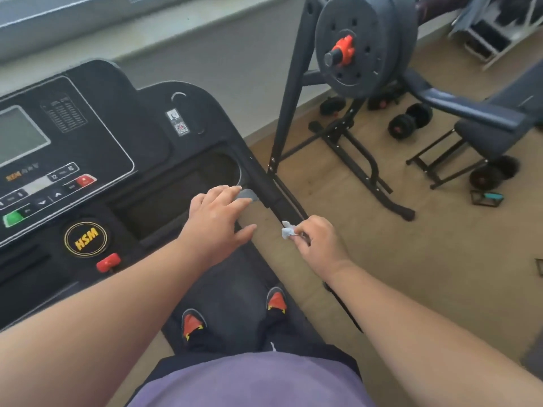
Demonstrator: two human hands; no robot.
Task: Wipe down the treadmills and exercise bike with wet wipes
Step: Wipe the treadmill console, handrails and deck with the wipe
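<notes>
I stand on a black treadmill whose console (97, 148) fills the left of the head view. Its right handrail (264, 183) slopes down toward me. My left hand (217, 218) hovers with fingers spread over the grey grip pad at the inner end of that handrail, fingertips close to it. My right hand (317, 245) pinches a small crumpled white wet wipe (287, 230) and holds it against the lower end of the handrail. The treadmill belt (235, 277) shows below, with my two shoes on it.
A black rack with a loaded barbell (361, 45) stands just right of the treadmill. Dumbbells (410, 120) and a weight bench (487, 127) sit on the tan floor beyond. A window sill runs along the top left.
</notes>
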